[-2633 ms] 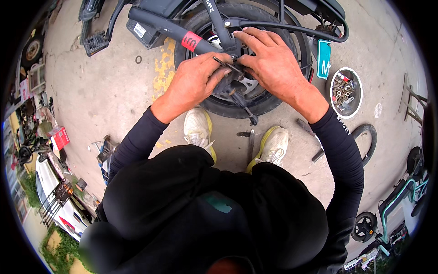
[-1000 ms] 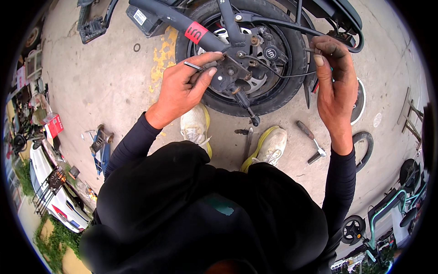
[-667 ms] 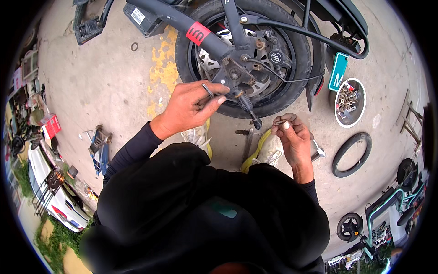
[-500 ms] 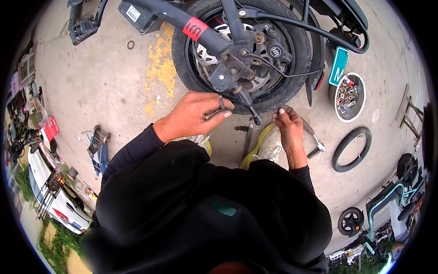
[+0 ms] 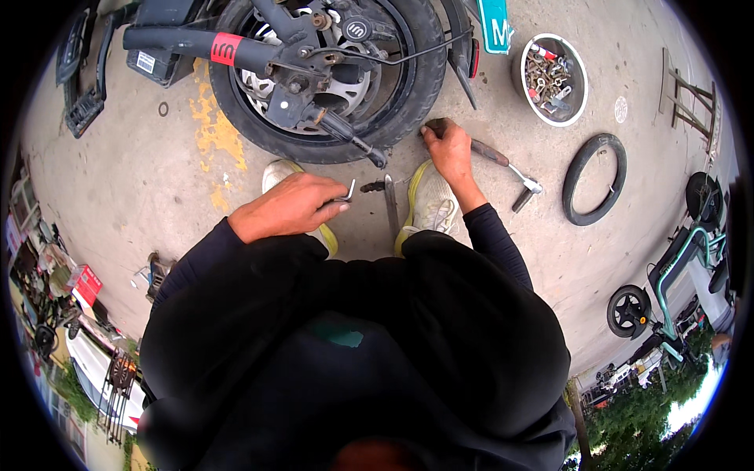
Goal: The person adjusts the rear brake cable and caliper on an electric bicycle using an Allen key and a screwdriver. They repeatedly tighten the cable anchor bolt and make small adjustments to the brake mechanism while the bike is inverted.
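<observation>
My left hand (image 5: 294, 206) is closed round a small L-shaped hex key (image 5: 351, 189), its bent end sticking out past the fingertips. It hovers over my left shoe, in front of the wheel. My right hand (image 5: 449, 153) has thumb and fingers pinched together near the tyre's lower right side; whatever they hold, if anything, is too small to make out. Before me lies the wheel (image 5: 430, 78) of a two-wheeler, with a brake disc and dark frame arm (image 5: 177, 41). A shock absorber (image 5: 345, 135) points from the arm toward me, its free end between my hands.
A ratchet wrench (image 5: 510, 168) lies right of my right hand. Beyond it stand a bucket (image 5: 581, 98) of metal parts and a loose tyre (image 5: 573, 188). A flat metal bar (image 5: 391, 210) lies beside my right shoe (image 5: 432, 206). A red box (image 5: 85, 284) sits far left.
My view has shifted, so the wheel now appears farther up and left. My left hand has dropped away from the shock absorber's end, still holding the hex key. My right hand stays pinched near the tyre.
</observation>
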A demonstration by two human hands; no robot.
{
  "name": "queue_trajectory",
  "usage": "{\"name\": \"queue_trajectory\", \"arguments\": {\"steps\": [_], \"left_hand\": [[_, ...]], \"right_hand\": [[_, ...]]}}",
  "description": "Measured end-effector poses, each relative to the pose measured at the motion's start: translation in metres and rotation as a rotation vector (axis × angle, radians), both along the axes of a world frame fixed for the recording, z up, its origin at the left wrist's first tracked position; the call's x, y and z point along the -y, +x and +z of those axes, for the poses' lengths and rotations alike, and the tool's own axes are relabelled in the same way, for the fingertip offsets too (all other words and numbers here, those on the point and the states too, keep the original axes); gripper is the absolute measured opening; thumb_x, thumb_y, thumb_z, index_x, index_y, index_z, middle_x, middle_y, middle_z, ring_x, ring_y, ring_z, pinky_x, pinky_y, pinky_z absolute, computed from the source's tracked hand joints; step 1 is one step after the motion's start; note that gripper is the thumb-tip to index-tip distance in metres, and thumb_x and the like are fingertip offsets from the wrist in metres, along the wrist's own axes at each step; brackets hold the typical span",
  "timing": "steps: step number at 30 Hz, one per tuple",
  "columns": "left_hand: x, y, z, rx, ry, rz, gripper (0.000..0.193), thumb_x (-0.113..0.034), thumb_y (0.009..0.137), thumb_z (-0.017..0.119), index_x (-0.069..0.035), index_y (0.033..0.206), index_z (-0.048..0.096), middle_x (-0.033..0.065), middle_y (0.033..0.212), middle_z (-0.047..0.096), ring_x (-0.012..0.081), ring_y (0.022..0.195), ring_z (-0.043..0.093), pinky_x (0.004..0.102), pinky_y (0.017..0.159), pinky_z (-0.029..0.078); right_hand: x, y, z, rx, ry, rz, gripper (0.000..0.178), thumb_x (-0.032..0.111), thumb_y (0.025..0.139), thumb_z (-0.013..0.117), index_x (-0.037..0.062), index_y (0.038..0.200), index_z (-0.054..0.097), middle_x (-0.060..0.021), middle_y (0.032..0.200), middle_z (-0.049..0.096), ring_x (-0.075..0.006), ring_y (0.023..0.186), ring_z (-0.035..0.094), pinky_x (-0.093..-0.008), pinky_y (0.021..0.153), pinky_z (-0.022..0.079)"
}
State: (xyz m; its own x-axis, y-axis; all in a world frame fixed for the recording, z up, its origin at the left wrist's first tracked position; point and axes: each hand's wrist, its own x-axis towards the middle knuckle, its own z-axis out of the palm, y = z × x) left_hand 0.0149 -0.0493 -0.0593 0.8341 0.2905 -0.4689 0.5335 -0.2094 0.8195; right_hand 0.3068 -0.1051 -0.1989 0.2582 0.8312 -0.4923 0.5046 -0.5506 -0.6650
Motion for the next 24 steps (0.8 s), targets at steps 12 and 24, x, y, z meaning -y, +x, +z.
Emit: {"name": "queue_trajectory", "arguments": {"steps": [12,24], "left_hand": [[0.006,0.006,-0.011,0.051,-0.017,-0.05,0.025,-0.011,0.098,0.062,-0.001,0.12,0.068,0.0177,0.101,0.064,0.0394,0.096,0.062,0.0459,0.085,0.05],[-0.04,0.038,0.061,0.423,-0.033,0.266,0.032,-0.007,0.08,0.084,-0.01,0.112,0.079,0.0065,0.088,0.064,0.0272,0.074,0.064,0.0387,0.067,0.051]], "right_hand": [[0.029,0.036,0.036,0.109,0.075,0.232,0.019,0.016,0.093,0.069,-0.0019,0.099,0.069,-0.0235,0.091,0.073,-0.0432,0.085,0.07,-0.0483,0.079,0.054],[-0.038,-0.015,0.174,-0.738,-0.107,0.743,0.026,0.011,0.091,0.069,-0.0017,0.114,0.063,-0.0194,0.098,0.072,-0.0314,0.083,0.072,-0.0394,0.075,0.056]]}}
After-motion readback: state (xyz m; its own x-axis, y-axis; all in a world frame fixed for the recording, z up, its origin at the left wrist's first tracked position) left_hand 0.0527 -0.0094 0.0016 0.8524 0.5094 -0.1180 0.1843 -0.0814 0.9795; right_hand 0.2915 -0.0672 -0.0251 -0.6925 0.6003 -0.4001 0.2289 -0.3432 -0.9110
